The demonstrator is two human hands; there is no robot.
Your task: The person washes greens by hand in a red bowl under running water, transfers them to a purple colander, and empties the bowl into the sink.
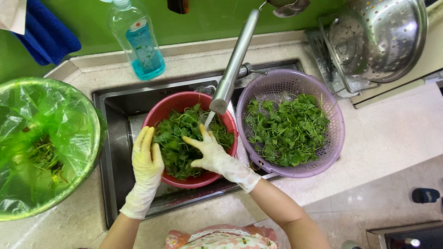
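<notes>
Rinsing greens [177, 147] in red bowl [159, 115] under running tap [233, 64], left hand [146, 159] and right hand [210, 152] unclenched on the leaves, purple basket [334, 138] at the sink's right edge already full.

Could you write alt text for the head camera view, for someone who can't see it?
Two gloved hands, left hand and right hand, rest in leafy greens inside a red bowl in a sink, under a running tap. A purple colander of greens sits to the right; a green-lined bowl of scraps sits left.
</notes>
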